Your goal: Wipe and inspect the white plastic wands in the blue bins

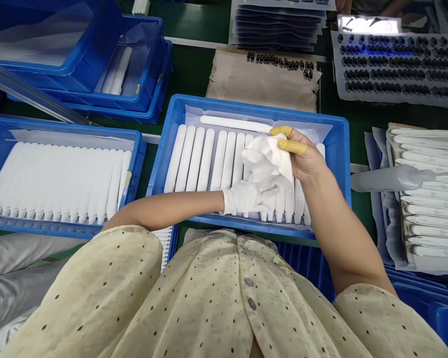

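My right hand [302,151], with yellow finger covers on thumb and finger, pinches a crumpled white cloth [267,154] over a blue crate [341,164]. Below the cloth, my left hand [244,197] wears a white glove. Its fingers stretch to the right across the near ends of the white sticks, slightly apart; whether they touch one is hard to see. Long, rounded white sticks [205,159] lie side by side in the crate. One more white stick [233,123] lies crosswise along the far side, its right end close to my right fingertips. The cloth hides some of the row.
A blue crate with packed white sticks [59,179] stands left, below stacked blue crates [142,99]. Cardboard with small black parts [261,87] lies behind; a tray of black parts [395,74] stands back right. A white bottle-shaped tool [388,179] and stacked white pieces [433,209] are right.
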The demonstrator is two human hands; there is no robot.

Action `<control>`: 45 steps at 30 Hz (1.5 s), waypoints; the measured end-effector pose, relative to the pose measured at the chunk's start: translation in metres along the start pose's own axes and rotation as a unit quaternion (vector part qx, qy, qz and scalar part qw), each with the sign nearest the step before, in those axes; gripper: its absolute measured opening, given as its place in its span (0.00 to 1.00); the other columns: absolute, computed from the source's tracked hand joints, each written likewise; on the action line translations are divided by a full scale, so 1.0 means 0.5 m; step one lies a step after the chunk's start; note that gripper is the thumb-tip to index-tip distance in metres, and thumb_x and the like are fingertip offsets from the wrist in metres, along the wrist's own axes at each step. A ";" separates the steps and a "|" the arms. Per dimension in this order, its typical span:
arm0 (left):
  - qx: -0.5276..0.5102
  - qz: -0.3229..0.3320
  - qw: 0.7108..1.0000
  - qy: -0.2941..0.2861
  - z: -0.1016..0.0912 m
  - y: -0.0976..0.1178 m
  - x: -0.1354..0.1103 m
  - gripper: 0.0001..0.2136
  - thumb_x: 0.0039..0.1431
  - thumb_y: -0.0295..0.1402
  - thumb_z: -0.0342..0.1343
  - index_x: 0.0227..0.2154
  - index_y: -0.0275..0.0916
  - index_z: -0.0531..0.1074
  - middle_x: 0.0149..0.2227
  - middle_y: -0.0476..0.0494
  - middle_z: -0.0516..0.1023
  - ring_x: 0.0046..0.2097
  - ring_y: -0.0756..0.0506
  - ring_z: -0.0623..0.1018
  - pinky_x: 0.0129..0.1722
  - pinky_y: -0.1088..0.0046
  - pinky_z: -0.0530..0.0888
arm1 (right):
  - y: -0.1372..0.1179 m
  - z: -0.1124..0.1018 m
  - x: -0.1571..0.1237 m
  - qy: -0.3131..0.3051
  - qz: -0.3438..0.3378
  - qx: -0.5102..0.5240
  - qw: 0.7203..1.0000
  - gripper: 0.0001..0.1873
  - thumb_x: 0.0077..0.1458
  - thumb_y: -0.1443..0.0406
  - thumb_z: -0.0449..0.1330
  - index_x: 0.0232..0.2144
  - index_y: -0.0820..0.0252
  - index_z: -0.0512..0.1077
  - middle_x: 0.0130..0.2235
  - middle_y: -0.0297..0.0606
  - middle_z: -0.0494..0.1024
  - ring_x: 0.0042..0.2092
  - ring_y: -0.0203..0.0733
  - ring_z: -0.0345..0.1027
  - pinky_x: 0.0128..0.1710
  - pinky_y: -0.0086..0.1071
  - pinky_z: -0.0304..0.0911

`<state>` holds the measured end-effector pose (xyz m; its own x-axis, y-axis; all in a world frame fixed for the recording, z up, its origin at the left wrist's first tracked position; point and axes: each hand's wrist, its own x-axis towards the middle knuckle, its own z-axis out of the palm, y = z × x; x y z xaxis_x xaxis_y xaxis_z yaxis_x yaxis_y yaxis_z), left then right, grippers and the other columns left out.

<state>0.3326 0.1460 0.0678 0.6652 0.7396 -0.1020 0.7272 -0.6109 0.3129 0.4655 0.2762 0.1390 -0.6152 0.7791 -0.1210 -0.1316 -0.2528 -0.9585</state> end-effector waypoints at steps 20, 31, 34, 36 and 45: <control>-0.098 0.074 0.992 0.012 -0.020 -0.133 -0.162 0.27 0.75 0.42 0.51 0.70 0.35 0.66 0.72 0.34 0.65 0.74 0.36 0.64 0.76 0.55 0.57 | 0.140 0.076 0.151 -0.037 -0.068 -0.603 0.794 0.12 0.59 0.78 0.55 0.40 0.65 0.75 0.50 0.51 0.78 0.47 0.50 0.74 0.49 0.39 0.67; -0.093 0.107 0.989 0.031 -0.028 -0.137 -0.155 0.27 0.74 0.42 0.51 0.68 0.30 0.68 0.71 0.28 0.66 0.72 0.34 0.66 0.74 0.52 0.62 | 0.140 0.071 0.203 -0.007 -0.060 -0.592 0.804 0.12 0.57 0.78 0.54 0.37 0.63 0.73 0.48 0.51 0.80 0.46 0.51 0.73 0.49 0.39 0.66; -0.111 0.112 0.987 0.040 -0.027 -0.141 -0.154 0.26 0.74 0.41 0.51 0.66 0.30 0.69 0.70 0.27 0.67 0.72 0.34 0.68 0.74 0.51 0.63 | 0.124 0.064 0.244 0.017 -0.047 -0.543 0.838 0.11 0.54 0.79 0.57 0.33 0.61 0.73 0.45 0.45 0.81 0.44 0.47 0.73 0.48 0.37 0.66; -0.141 0.104 0.983 0.048 -0.030 -0.144 -0.154 0.22 0.75 0.40 0.50 0.64 0.34 0.73 0.67 0.30 0.71 0.71 0.36 0.70 0.73 0.50 0.64 | 0.114 0.044 0.238 0.042 -0.045 -0.486 0.872 0.09 0.57 0.76 0.58 0.35 0.60 0.74 0.41 0.40 0.81 0.41 0.43 0.73 0.46 0.34 0.67; -0.361 -0.136 0.892 0.235 -0.098 -0.152 -0.141 0.16 0.70 0.44 0.53 0.39 0.38 0.81 0.45 0.39 0.85 0.47 0.42 0.83 0.56 0.60 0.78 | 0.084 0.017 0.177 0.008 0.060 -0.495 0.867 0.16 0.54 0.67 0.65 0.46 0.59 0.80 0.36 0.37 0.82 0.36 0.42 0.72 0.41 0.35 0.67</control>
<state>0.2222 0.1541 0.0977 0.2132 0.9732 0.0868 0.4397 -0.1749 0.8809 0.3990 0.3299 0.0904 -0.5663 0.7912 -0.2309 0.6691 0.2777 -0.6893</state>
